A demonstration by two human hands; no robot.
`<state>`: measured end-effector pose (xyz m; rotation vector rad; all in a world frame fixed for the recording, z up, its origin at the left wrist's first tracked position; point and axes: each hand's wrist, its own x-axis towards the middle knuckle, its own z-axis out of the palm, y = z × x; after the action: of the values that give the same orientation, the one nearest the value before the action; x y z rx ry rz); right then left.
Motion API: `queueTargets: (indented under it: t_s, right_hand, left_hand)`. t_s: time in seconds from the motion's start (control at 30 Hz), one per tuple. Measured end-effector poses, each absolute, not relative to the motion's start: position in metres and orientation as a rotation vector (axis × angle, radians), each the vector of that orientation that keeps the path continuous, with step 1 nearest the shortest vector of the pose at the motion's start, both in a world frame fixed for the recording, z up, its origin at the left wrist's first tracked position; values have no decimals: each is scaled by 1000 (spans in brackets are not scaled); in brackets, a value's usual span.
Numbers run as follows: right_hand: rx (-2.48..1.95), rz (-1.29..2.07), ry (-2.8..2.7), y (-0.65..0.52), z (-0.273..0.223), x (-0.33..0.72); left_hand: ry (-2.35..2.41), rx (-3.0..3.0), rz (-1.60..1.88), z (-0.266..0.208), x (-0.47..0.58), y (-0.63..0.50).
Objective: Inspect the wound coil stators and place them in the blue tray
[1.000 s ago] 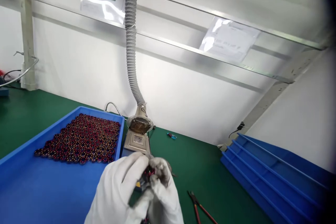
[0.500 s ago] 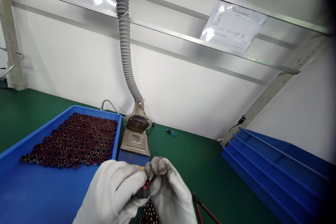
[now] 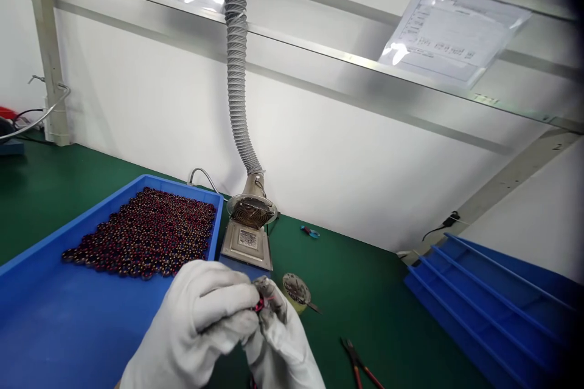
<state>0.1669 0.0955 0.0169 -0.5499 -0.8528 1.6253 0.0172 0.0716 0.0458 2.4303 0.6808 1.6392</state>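
Both my hands wear white gloves and meet at the bottom middle of the view. My left hand (image 3: 196,322) and my right hand (image 3: 280,340) pinch one small red wound coil (image 3: 260,304) between their fingertips, above the green bench. Just left of my hands stands a blue tray (image 3: 41,316) with several of the same dark red coils (image 3: 146,234) heaped at its far end.
A solder pot (image 3: 246,243) sits behind my hands under a grey flexible fume hose (image 3: 237,73). A small round tin (image 3: 295,289) lies to the right, red-handled cutters (image 3: 358,364) nearer the front. Stacked blue trays (image 3: 493,304) fill the right side. Documents hang on the rail above.
The view shifted, moving things rightward in the picture. My hands stayed together on the coil, and the round tin is now uncovered to their right.
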Motion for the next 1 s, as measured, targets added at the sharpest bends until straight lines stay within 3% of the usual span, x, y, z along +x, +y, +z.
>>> queueTargets:
  t_s: [0.2, 0.4, 0.73, 1.0]
  right_hand:
    - [-555, 1660, -933, 95, 11, 175]
    - [-578, 1546, -960, 100, -5, 175]
    - [-576, 1535, -838, 61, 4, 167]
    - [-529, 1743, -809, 77, 13, 160]
  left_hand:
    - [695, 1839, 1834, 54, 9, 65]
    - [931, 2251, 1543, 47, 12, 62]
    - [740, 2296, 1697, 50, 21, 69]
    - [727, 1520, 1774, 43, 10, 72]
